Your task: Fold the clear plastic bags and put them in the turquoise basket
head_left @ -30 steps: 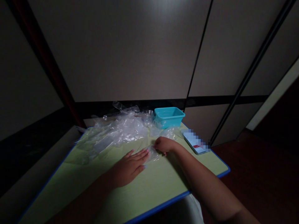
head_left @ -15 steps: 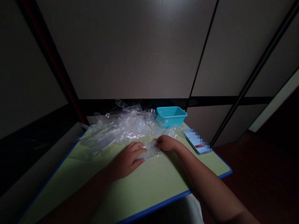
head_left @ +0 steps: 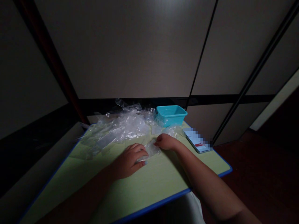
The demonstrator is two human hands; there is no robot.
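A small clear plastic bag [head_left: 152, 150] lies on the green table [head_left: 144, 189] between my hands. My left hand [head_left: 130, 160] rests on the bag's left end, its fingers apart and the thumb on the table side. My right hand [head_left: 166, 142] is closed, its fingertips pinching the bag's upper right edge. Behind the hands spreads a heap of crumpled clear bags [head_left: 130, 124]. More clear plastic [head_left: 173, 131] lies just beyond my right hand, in front of a turquoise basket [head_left: 172, 119].
A phone [head_left: 197, 141] lies near the table's right edge. Blue edging [head_left: 163, 203] runs around the tabletop. Cabinet panels [head_left: 140, 56] stand right behind the table, and a dark red floor shows at the right.
The fingers of my left hand have drawn a little closer together over the bag's left end. My right hand keeps its pinch, nearly in the same place.
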